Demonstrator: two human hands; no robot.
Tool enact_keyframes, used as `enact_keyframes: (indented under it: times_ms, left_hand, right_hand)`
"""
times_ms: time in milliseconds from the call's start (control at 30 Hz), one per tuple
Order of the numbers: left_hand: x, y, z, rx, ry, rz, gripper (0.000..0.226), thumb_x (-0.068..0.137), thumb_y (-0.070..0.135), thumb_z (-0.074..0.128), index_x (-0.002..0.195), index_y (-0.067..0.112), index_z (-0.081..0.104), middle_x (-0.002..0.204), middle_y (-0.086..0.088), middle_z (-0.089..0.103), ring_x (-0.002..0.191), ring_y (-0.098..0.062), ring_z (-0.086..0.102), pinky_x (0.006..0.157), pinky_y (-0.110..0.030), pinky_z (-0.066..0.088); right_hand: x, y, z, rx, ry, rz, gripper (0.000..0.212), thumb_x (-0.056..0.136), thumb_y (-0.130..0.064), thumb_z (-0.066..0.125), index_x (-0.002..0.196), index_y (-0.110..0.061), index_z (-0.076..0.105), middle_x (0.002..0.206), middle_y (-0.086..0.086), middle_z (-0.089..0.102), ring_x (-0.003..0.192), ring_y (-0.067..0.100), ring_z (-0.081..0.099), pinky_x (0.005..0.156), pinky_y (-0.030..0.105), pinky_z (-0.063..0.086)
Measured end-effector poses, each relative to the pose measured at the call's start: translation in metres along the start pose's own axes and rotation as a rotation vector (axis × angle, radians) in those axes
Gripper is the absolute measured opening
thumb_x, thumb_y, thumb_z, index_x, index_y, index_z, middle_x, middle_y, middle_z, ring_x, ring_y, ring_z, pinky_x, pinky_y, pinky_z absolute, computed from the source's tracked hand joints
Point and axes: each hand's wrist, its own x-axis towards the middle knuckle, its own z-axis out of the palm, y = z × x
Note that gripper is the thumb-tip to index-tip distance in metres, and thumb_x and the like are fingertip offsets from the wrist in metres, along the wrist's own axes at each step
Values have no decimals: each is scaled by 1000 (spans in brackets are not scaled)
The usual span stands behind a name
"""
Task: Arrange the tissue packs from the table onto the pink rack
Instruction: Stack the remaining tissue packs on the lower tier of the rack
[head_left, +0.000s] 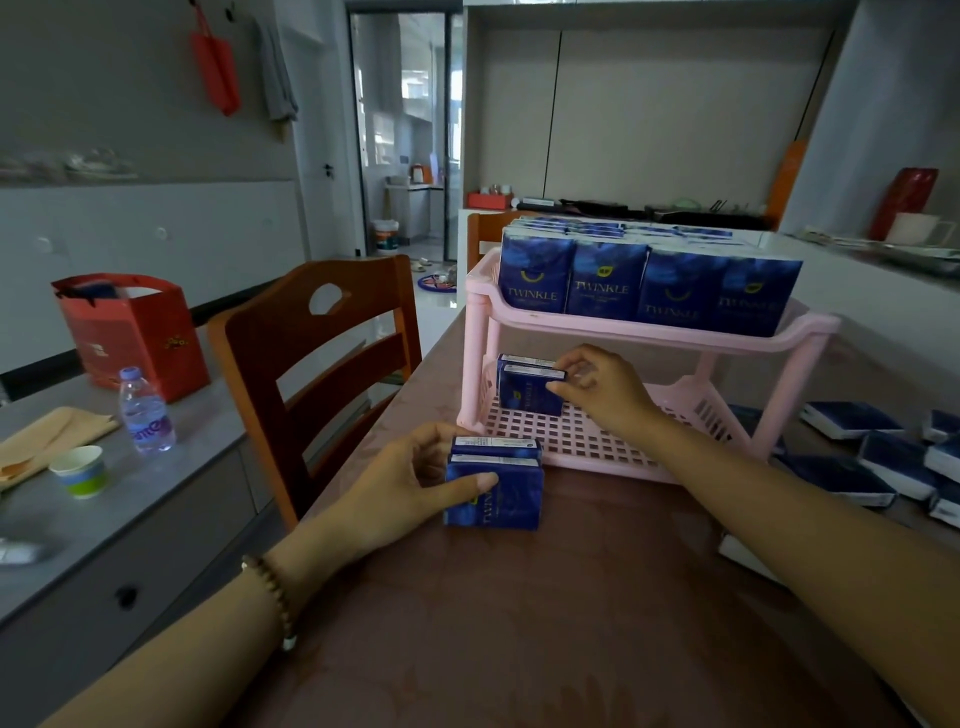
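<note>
A pink two-tier rack (675, 335) stands on the brown table. Its top tier is packed with upright blue Twinkle tissue packs (644, 286). On the lower tier's left end stand two packs (524, 395); my right hand (602, 389) reaches in under the top tier and pinches the front one at its right edge. My left hand (410, 483) grips two more upright packs (498, 488) on the table just in front of the rack's left corner, thumb across the front pack. Several loose packs (883, 462) lie flat on the table to the right of the rack.
A wooden chair (317, 364) stands at the table's left edge. Left of it, a grey cabinet top holds a water bottle (145, 410), a paper cup (80, 470) and a red gift bag (130, 332). A counter with dishes runs behind the rack.
</note>
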Motion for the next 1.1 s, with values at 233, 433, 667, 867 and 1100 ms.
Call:
enact_keyframes:
  times_ms: [233, 433, 667, 867, 1100]
  left_hand:
    - [-1, 1, 0, -5, -6, 1, 50, 71, 33, 70, 116, 21, 54, 116, 4, 67, 106, -7, 64, 92, -35, 54]
    - [-2, 2, -1, -6, -29, 5, 52, 71, 29, 72, 118, 19, 53, 116, 4, 67, 107, -7, 64, 92, -36, 54]
    - [-2, 2, 1, 22, -12, 12, 46, 76, 25, 70, 119, 19, 53, 117, 5, 66, 106, -6, 63, 93, -35, 53]
    - [-1, -1, -1, 23, -19, 10, 44, 78, 22, 71, 119, 20, 54, 117, 5, 66, 106, -7, 63, 92, -35, 54]
    - [-1, 0, -1, 16, -19, 11, 46, 77, 23, 71, 119, 20, 53, 118, 5, 66, 107, -7, 63, 93, -35, 53]
  right_hand:
    - [-2, 4, 3, 39, 2, -1, 32, 74, -11, 76, 92, -13, 49, 99, 8, 55, 86, 25, 58, 78, 37, 52]
    - [-3, 4, 3, 43, 1, -13, 33, 75, -13, 76, 94, -11, 49, 100, 5, 54, 83, 18, 54, 73, 28, 47]
    - [1, -1, 8, 117, 16, 76, 24, 79, -14, 72, 92, -9, 53, 91, 10, 61, 81, 28, 63, 77, 40, 55]
    - [6, -2, 11, 122, 19, 114, 32, 77, -13, 74, 95, -9, 48, 79, 0, 58, 80, 22, 59, 82, 40, 51]
    - [0, 3, 7, 77, 5, 82, 40, 74, -18, 77, 98, -12, 45, 82, -8, 49, 84, 20, 54, 79, 36, 48]
